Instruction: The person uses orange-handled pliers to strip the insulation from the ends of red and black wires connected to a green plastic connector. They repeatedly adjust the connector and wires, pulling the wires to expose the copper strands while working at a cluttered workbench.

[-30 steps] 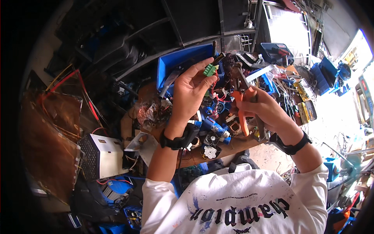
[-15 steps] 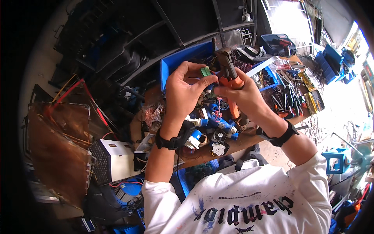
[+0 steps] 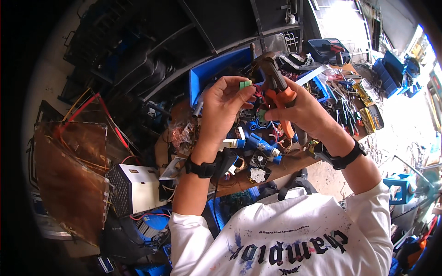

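Fingers of the left hand (image 3: 223,103) pinch a small green plastic terminal block (image 3: 245,84) at their tips, raised above the cluttered wooden workbench (image 3: 294,161). Just beside it, the right hand (image 3: 301,108) wraps around orange-handled pliers with dark metal jaws (image 3: 276,83), whose nose points up beside the block. Behind sits a blue plastic bin (image 3: 216,71).

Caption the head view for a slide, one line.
Left hand pinches a small green connector while the right hand holds orange-handled pliers to it above a cluttered workbench.
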Tool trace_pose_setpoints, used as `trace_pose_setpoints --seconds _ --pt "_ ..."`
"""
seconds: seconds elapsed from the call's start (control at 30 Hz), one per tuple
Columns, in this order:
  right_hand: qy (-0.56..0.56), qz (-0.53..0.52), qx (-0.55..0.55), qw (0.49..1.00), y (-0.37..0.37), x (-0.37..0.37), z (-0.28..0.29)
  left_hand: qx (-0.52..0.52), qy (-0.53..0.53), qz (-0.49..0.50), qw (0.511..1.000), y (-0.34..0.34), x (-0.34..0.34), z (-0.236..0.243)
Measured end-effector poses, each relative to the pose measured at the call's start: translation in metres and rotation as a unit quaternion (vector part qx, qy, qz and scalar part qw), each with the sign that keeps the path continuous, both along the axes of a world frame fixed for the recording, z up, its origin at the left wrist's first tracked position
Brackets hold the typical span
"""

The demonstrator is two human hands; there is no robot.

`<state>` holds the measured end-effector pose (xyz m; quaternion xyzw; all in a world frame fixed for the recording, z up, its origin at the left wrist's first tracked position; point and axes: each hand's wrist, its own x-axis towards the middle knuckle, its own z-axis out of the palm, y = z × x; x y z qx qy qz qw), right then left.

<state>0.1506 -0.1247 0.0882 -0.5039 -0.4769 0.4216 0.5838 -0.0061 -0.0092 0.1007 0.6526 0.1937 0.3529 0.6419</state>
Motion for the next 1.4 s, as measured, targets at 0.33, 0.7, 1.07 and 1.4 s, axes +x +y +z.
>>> trace_pose_setpoints --seconds 0.33,0.7,1.07,1.4 --pt "0.134 -0.062 -0.024 0.989 0.0 0.005 0.004 0.106 0.038 0.022 0.993 -0.035 0.003 -0.021" --pt "0.14 -0.082 0.007 0.987 0.004 0.0 0.012 -0.048 -0.071 -0.01 0.996 -0.032 0.004 -0.032" --pt "0.103 -0.055 0.006 0.993 0.009 0.004 0.002 0.048 -0.059 0.034 0.997 -0.023 0.005 -0.036" --pt "0.012 -0.111 0.079 0.991 0.01 -0.007 -0.012 0.091 -0.046 0.059 0.993 -0.021 0.007 -0.039"
